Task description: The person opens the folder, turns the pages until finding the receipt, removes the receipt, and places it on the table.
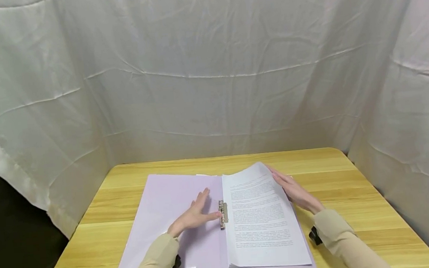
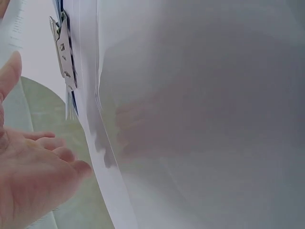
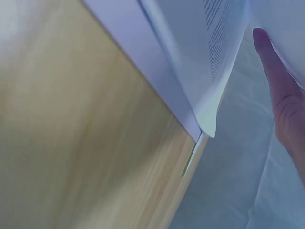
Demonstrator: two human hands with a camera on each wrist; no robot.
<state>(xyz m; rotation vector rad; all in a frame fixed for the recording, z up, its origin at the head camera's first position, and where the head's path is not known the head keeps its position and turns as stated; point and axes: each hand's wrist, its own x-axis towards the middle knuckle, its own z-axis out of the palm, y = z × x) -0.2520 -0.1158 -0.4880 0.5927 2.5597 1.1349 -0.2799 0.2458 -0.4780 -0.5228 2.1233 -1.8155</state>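
An open lilac folder (image 1: 160,217) lies on the table, with a stack of printed sheets (image 1: 261,215) on its right side. At the spine is a metal clip (image 1: 223,214), seen also in the left wrist view as the clip (image 2: 66,55). My left hand (image 1: 193,216) is over the left cover, fingers spread, its thumb right at the clip. My right hand (image 1: 295,191) is at the upper right edge of the sheets, where a top corner bends upward. In the right wrist view a straight finger (image 3: 274,67) lies along a raised sheet; the other fingers are hidden.
The wooden table (image 1: 343,182) extends past the folder on every side shown. A thin white strip (image 3: 193,155) pokes out from under the folder at its far right corner. Pale curtains (image 1: 219,99) enclose the back and sides; a black area (image 1: 7,240) shows at the left.
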